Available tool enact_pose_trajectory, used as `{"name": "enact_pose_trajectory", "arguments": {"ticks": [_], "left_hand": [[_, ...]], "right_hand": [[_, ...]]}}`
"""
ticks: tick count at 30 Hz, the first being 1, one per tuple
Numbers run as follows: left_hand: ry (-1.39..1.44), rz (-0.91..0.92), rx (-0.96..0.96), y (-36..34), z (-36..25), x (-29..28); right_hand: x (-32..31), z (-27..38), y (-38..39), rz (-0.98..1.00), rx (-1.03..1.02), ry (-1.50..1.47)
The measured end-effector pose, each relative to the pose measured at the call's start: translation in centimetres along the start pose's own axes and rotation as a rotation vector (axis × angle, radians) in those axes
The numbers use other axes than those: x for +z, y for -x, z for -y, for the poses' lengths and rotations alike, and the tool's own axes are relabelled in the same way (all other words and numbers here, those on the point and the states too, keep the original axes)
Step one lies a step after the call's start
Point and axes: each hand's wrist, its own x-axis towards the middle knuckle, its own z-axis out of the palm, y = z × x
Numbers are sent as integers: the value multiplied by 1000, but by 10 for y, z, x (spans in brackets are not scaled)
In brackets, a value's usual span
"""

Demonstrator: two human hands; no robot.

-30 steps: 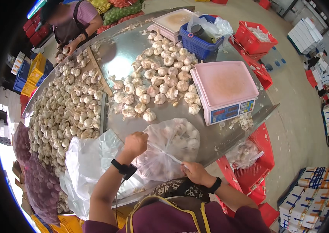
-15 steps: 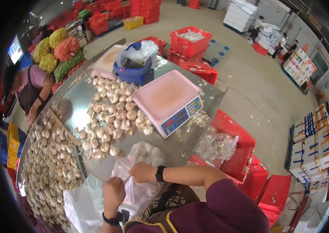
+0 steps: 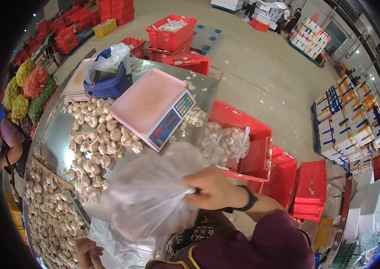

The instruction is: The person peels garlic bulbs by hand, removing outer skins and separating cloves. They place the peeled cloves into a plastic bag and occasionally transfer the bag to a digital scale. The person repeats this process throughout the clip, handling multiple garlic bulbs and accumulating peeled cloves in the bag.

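Observation:
My right hand (image 3: 201,190) grips the gathered neck of a translucent plastic bag of garlic (image 3: 147,193), lifted in front of me. My left hand (image 3: 89,251) is low at the left, away from that bag, its fingers loosely bent and apart with nothing seen in them, beside white plastic sheets (image 3: 118,244). Loose garlic (image 3: 98,134) lies on the steel table (image 3: 55,130), and a denser heap (image 3: 51,215) fills the left side behind a wooden divider. A pink scale (image 3: 147,101) stands beyond the bag. A red crate (image 3: 257,125) at the right holds more bagged garlic (image 3: 232,143).
A blue basket (image 3: 111,80) and second scale (image 3: 75,85) sit at the table's far end. A co-worker (image 3: 13,152) is at the left. Red crates (image 3: 306,193) stand to my right, stacked foam boxes (image 3: 342,130) farther right. Concrete floor (image 3: 252,89) stretches beyond.
My right hand has raised the garlic bag off the table toward me and the right. My left hand has let go and dropped lower left. The view has swung rightward.

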Motion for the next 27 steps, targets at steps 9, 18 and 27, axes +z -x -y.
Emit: {"name": "enact_pose_trajectory", "arguments": {"ticks": [9, 18, 27], "left_hand": [[135, 169, -16, -20, -38, 72], [115, 379, -118, -75, -75, 233], [-139, 588, -94, -103, -82, 264]], "right_hand": [[-111, -83, 78, -291, 377, 253], [-153, -305, 180, -338, 684, 442], [-108, -463, 299, 90, 897, 568]]}}
